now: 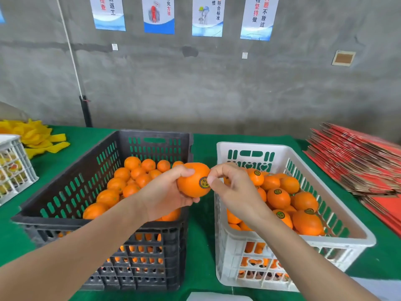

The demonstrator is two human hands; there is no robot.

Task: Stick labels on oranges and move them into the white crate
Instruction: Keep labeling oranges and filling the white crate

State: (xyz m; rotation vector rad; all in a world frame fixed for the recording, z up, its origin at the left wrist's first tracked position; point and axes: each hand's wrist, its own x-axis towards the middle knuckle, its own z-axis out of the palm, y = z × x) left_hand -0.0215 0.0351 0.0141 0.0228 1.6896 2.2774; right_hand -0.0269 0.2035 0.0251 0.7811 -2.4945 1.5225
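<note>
Smooth round orange point(191, 181) is gripped in curled left hand point(165, 192). Its glossy dark round label point(203, 182) is pinched at the edge by right hand point(232, 187) fingertips.

Light: bright, even, soft; source perhaps overhead
Shadows: faint, diffuse
Edges: wide-angle bowing, softer at 3 and 9 o'clock

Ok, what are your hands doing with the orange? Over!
Left hand grips orange, up between black crate and white crate. Right hand, fingers curled, thumb on its label. Way to white crate open.
</note>
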